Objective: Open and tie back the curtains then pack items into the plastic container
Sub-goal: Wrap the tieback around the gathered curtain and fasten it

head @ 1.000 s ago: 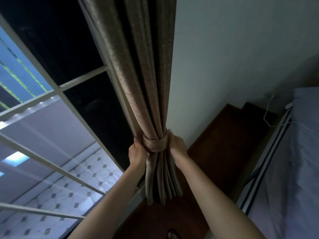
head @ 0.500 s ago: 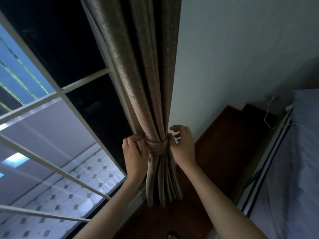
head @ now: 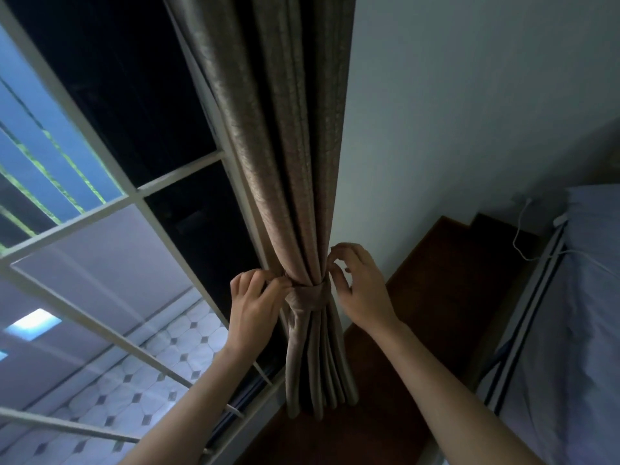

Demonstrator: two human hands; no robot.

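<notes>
A brown curtain (head: pixel 285 162) hangs gathered into a tight bundle between the window and the wall. A tieback band (head: pixel 310 295) of the same fabric wraps round it low down. My left hand (head: pixel 250 307) is at the band's left side, its fingertips pinching the fabric there. My right hand (head: pixel 360 290) is just right of the bundle, fingers loosely curled and touching the curtain's edge above the band, holding nothing. No plastic container is in view.
A white metal window grille (head: pixel 100 213) fills the left. The pale wall (head: pixel 453 112) is behind the curtain. Dark wooden floor (head: pixel 436 280) lies below, and a bed with blue sheets (head: pixel 577 330) and a white cable (head: pixel 518 236) is on the right.
Both hands gripped the tied bundle a second ago. They have since slid out from it and risen slightly; the right hand has let go, the left keeps fingertips at the band.
</notes>
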